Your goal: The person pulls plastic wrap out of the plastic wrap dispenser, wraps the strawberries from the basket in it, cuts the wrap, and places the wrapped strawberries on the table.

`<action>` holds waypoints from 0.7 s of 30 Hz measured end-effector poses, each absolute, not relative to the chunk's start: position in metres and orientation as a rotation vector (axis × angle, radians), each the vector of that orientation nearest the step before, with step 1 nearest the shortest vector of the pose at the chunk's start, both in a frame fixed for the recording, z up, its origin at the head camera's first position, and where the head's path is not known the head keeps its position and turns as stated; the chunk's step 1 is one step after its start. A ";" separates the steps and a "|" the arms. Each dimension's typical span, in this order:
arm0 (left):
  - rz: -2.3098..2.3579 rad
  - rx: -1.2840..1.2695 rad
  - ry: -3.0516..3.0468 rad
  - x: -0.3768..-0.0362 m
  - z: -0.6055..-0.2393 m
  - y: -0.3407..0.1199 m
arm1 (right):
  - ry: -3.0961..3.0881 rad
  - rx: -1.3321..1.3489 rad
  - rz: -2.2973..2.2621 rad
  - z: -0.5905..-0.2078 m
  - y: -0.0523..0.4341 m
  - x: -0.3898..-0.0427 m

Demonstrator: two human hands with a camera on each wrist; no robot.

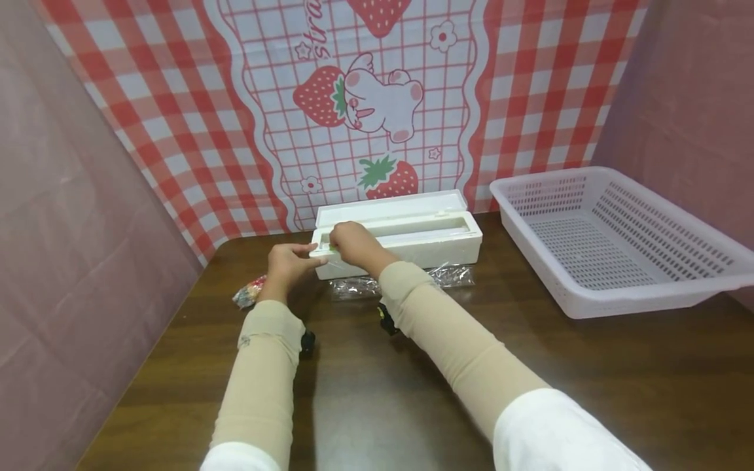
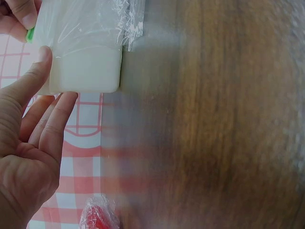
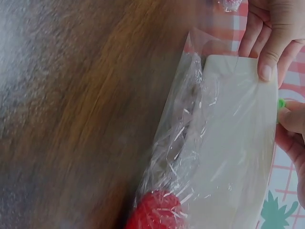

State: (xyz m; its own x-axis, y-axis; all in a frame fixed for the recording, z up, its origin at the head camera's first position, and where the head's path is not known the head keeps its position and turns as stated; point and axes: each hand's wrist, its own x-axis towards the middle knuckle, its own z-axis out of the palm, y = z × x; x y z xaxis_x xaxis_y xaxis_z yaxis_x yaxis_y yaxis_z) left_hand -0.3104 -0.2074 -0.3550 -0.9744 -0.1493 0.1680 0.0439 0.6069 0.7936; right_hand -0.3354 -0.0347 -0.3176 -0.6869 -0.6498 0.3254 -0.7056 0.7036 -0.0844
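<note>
A white cling-film dispenser box (image 1: pixel 436 239) lies at the back of the brown table (image 1: pixel 365 392) with its lid up. My left hand (image 1: pixel 309 254) rests with straight fingers against the box's left end (image 2: pixel 86 71), its thumb (image 2: pixel 40 64) pressing the film there. My right hand (image 1: pixel 337 247) reaches over the same end and pinches the small green slider (image 3: pixel 281 103) on the box's top edge. Clear film (image 1: pixel 406 278) hangs over the front of the box and crumples on the table (image 3: pixel 186 143). A red item (image 3: pixel 155 210) lies under that film.
A small film-wrapped red bundle (image 1: pixel 250 292) lies on the table left of my left wrist (image 2: pixel 97 217). A white perforated basket (image 1: pixel 612 242) stands at the right. A red checked cloth with strawberries (image 1: pixel 377 98) hangs behind the table.
</note>
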 end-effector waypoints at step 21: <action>-1.371 0.119 -2.602 -0.310 -0.356 -0.207 | -2.634 1.082 0.315 -0.322 -0.020 -0.340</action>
State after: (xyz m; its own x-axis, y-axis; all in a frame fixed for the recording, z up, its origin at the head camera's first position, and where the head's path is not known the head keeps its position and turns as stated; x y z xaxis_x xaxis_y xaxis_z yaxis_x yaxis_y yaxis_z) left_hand -0.3102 -0.2066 -0.3555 -0.9772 -0.1623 0.1366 0.0210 0.5671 0.8234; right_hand -0.3395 -0.0201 -0.3224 -0.6822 -0.6511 0.3327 -0.7112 0.6965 -0.0955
